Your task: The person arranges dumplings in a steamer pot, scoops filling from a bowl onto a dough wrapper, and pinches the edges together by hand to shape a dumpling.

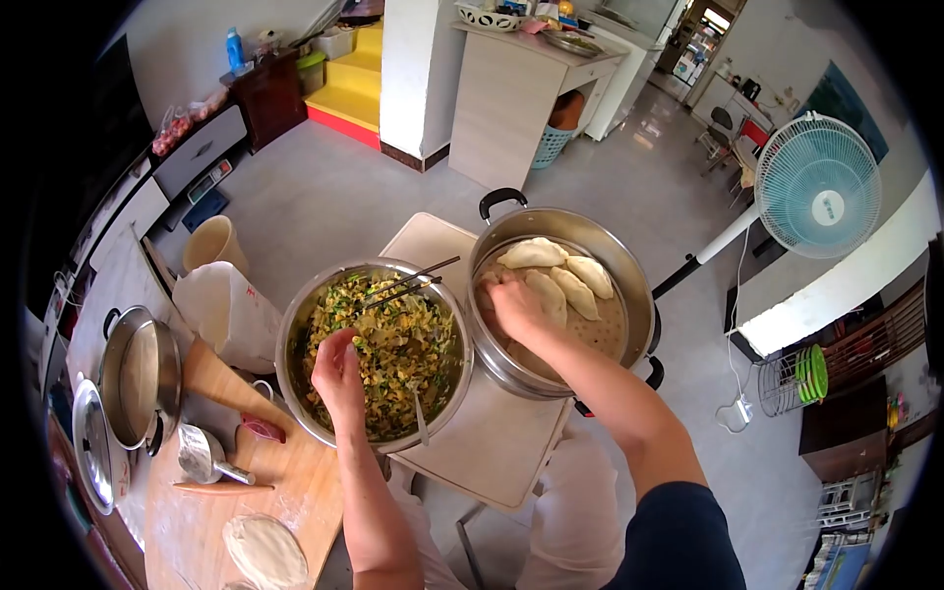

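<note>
My left hand (339,382) hovers over a steel bowl (287,379) of chopped yellow-and-green filling (388,339). Its fingers are drawn together, and I see nothing held in them. Black chopsticks (413,281) and a metal spoon (420,418) rest in the bowl. My right hand (516,307) reaches down into a steel steamer pot (634,295), fingers curled near its left wall. Beside it, several pale folded dumplings (533,253) lie on the perforated steamer plate (595,334). My knuckles hide whatever is under the right fingertips.
Both vessels stand on a small table (482,442). To the left, a wooden board (305,492) carries a flat dough round (265,551), a rolling pin (221,488) and a metal scoop (202,454). Another pot (143,369) stands farther left; a fan (818,187) is at right.
</note>
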The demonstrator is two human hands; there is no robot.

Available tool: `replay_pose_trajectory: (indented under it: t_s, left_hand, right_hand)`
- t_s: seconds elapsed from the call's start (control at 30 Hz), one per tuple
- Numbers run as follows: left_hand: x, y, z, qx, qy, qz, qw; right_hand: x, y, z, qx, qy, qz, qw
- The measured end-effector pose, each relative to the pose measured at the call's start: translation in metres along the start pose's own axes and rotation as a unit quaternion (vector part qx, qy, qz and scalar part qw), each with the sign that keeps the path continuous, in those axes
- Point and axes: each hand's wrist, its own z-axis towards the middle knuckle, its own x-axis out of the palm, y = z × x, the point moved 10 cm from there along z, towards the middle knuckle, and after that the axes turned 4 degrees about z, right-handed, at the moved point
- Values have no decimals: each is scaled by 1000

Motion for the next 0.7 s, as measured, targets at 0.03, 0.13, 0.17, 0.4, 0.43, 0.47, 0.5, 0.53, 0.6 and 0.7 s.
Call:
replay_pose_trajectory:
  t_s: [0.03,0.13,0.17,0.4,0.43,0.47,0.5,0.53,0.6,0.7]
  left_hand:
    - [0,0,0,0,-1,0,1000]
    - [-3,2,0,1,-6,-8,1000]
    - [-3,4,1,4,-8,-18,1000]
    - [1,2,1,3,-2,-8,1000]
    - [1,1,1,5,-3,-11,1000]
    - [1,3,1,5,-4,-14,1000]
    - [0,5,1,3,-6,-17,1000]
    - [0,6,0,3,-6,-15,1000]
    - [0,6,2,7,-5,-13,1000]
    - [2,7,2,4,-6,-20,1000]
  right_hand:
    - [-6,5,-2,-3,16,11,1000]
    - [-32,-11,2,54,3,80,995]
    - [-42,-21,2,88,2,103,991]
    - [-9,-18,-8,-10,-24,81,996]
    - [-12,-20,-7,-13,-25,116,993]
    - [-21,-32,-4,13,-52,148,987]
    - [-36,-42,-2,38,-77,180,980]
    - [-49,-53,-2,63,-101,212,970]
    - [-73,-66,-10,66,-127,97,985]
    - [-70,-83,-18,162,20,-69,984]
